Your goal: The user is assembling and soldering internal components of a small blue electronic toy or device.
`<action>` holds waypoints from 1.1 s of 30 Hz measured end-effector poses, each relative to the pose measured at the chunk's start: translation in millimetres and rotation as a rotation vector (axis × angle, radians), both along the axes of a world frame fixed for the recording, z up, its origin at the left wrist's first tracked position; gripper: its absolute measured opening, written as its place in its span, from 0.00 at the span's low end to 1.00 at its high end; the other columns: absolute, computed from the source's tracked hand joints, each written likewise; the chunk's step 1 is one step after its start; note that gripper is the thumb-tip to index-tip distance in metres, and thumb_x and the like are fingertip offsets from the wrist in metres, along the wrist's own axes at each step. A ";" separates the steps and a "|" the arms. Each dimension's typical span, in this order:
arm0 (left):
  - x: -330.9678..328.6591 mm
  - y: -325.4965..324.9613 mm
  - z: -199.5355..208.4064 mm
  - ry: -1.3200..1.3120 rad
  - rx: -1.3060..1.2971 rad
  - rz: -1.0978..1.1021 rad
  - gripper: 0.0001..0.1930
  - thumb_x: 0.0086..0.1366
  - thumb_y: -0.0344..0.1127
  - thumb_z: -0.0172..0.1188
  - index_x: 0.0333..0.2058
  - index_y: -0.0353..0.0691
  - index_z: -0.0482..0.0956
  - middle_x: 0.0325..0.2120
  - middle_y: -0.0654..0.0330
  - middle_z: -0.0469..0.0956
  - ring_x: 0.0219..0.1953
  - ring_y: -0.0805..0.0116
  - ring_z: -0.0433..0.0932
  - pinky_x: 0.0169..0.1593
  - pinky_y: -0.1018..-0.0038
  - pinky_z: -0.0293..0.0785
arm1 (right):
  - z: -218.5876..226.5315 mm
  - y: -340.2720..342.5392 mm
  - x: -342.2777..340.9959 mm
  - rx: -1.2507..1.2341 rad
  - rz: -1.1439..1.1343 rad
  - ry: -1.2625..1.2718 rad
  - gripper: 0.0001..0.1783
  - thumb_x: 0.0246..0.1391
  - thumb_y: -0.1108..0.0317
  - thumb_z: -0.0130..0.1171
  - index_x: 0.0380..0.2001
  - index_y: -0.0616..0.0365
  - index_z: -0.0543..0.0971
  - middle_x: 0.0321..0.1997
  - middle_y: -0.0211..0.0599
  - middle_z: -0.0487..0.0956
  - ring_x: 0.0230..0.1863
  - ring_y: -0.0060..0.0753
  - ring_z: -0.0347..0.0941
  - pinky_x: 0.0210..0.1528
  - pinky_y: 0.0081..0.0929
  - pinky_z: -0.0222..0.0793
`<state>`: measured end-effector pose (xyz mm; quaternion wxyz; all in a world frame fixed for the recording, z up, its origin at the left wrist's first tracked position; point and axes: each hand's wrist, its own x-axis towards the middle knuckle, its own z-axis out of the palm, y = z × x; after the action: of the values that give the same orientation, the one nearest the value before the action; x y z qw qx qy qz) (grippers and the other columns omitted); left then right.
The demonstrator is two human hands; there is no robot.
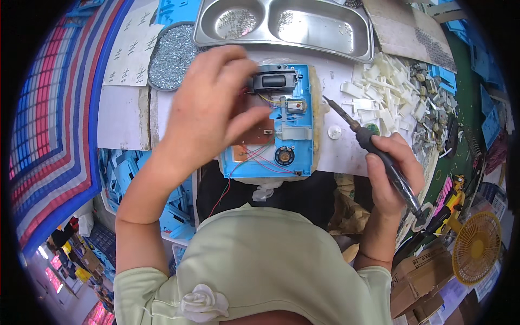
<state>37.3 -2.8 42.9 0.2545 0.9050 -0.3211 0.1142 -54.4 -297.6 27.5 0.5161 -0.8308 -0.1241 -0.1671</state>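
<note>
My left hand (208,103) reaches over a blue plastic housing (271,172), thumb spread apart from the bent fingers. The fingers are a little blurred and lie beside a black rectangular part (273,81) at the housing's far end; I see nothing held in them. Inside the housing are a small motor (295,106), a brown circuit board (260,136), a round speaker (284,156) and thin red and green wires (257,154). My left hand hides part of the board. To the right, my right hand (398,176) grips a black-handled soldering iron (387,162), its tip pointing up and left, off the housing.
A dark dish of small screws (173,57) stands at the far left, beside a steel compartment tray (319,49). White plastic pieces (379,89) and metal motors (428,103) lie heaped at the right. A white disc (335,131) sits near the iron. A yellow fan (476,248) is at lower right.
</note>
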 end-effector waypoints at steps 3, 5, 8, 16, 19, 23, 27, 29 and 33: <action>-14.0 24.9 2.2 0.171 0.193 0.183 0.21 0.56 0.34 0.73 0.48 0.40 0.79 0.35 0.57 0.77 0.33 0.58 0.79 0.37 0.64 0.76 | -0.1 -3.9 -1.9 -0.001 -0.019 0.028 0.16 0.48 0.77 0.72 0.42 0.66 0.82 0.24 0.35 0.74 0.24 0.26 0.66 0.27 0.22 0.57; -16.9 33.3 1.9 0.086 0.218 0.131 0.13 0.58 0.32 0.71 0.41 0.39 0.81 0.27 0.57 0.77 0.26 0.58 0.78 0.30 0.66 0.74 | -0.5 -0.7 0.5 0.011 -0.026 0.018 0.16 0.48 0.77 0.72 0.42 0.66 0.82 0.24 0.34 0.74 0.24 0.25 0.66 0.27 0.22 0.56; -18.5 32.9 11.3 0.116 0.182 0.078 0.05 0.59 0.29 0.70 0.33 0.39 0.82 0.25 0.57 0.76 0.26 0.56 0.78 0.29 0.64 0.73 | 0.4 4.2 2.6 0.050 -0.028 -0.015 0.16 0.49 0.76 0.72 0.43 0.66 0.82 0.24 0.33 0.74 0.24 0.24 0.65 0.27 0.22 0.57; -11.7 -5.5 -15.5 0.143 -0.325 -0.002 0.07 0.57 0.23 0.69 0.35 0.34 0.82 0.32 0.55 0.81 0.32 0.65 0.84 0.36 0.72 0.80 | 3.8 42.5 11.0 0.235 -0.007 0.079 0.21 0.54 0.74 0.70 0.50 0.68 0.80 0.34 0.38 0.79 0.32 0.25 0.72 0.35 0.21 0.65; -17.8 -6.6 -27.0 0.516 -0.573 0.082 0.05 0.62 0.22 0.67 0.36 0.31 0.81 0.32 0.59 0.83 0.31 0.76 0.83 0.36 0.79 0.80 | 14.2 69.4 19.9 0.358 -0.010 0.266 0.28 0.54 0.77 0.69 0.59 0.66 0.75 0.47 0.44 0.82 0.45 0.29 0.81 0.49 0.26 0.77; -19.9 -6.0 -28.4 0.792 -0.780 0.144 0.04 0.63 0.24 0.67 0.34 0.31 0.81 0.28 0.60 0.83 0.28 0.78 0.84 0.31 0.81 0.80 | 4.1 91.9 49.7 0.211 0.083 0.138 0.32 0.53 0.79 0.68 0.62 0.60 0.74 0.53 0.44 0.81 0.49 0.29 0.82 0.52 0.27 0.78; -17.7 -2.9 -27.9 0.704 -0.728 0.124 0.04 0.62 0.24 0.68 0.34 0.30 0.82 0.27 0.58 0.84 0.26 0.77 0.84 0.29 0.81 0.80 | 1.6 108.2 69.5 0.210 0.130 0.131 0.32 0.53 0.79 0.67 0.62 0.57 0.74 0.49 0.41 0.82 0.46 0.29 0.82 0.49 0.26 0.78; -18.1 -4.6 -28.0 0.616 -0.723 0.107 0.05 0.62 0.25 0.69 0.34 0.31 0.82 0.26 0.58 0.84 0.25 0.76 0.83 0.29 0.80 0.79 | 1.3 110.9 72.6 0.221 0.128 0.142 0.31 0.53 0.79 0.67 0.62 0.57 0.74 0.48 0.40 0.82 0.46 0.28 0.82 0.48 0.26 0.78; -13.0 -0.2 -31.5 0.395 -0.621 0.009 0.05 0.61 0.26 0.69 0.35 0.32 0.83 0.24 0.59 0.81 0.24 0.74 0.80 0.28 0.77 0.75 | 0.1 110.4 70.8 0.236 0.132 0.155 0.31 0.53 0.81 0.66 0.62 0.58 0.73 0.44 0.36 0.81 0.43 0.24 0.80 0.48 0.25 0.77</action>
<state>24.3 -3.0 11.4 0.5735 0.7907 -0.2120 0.0302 16.5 -187.1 27.6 0.6282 -0.7647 -0.1179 -0.0818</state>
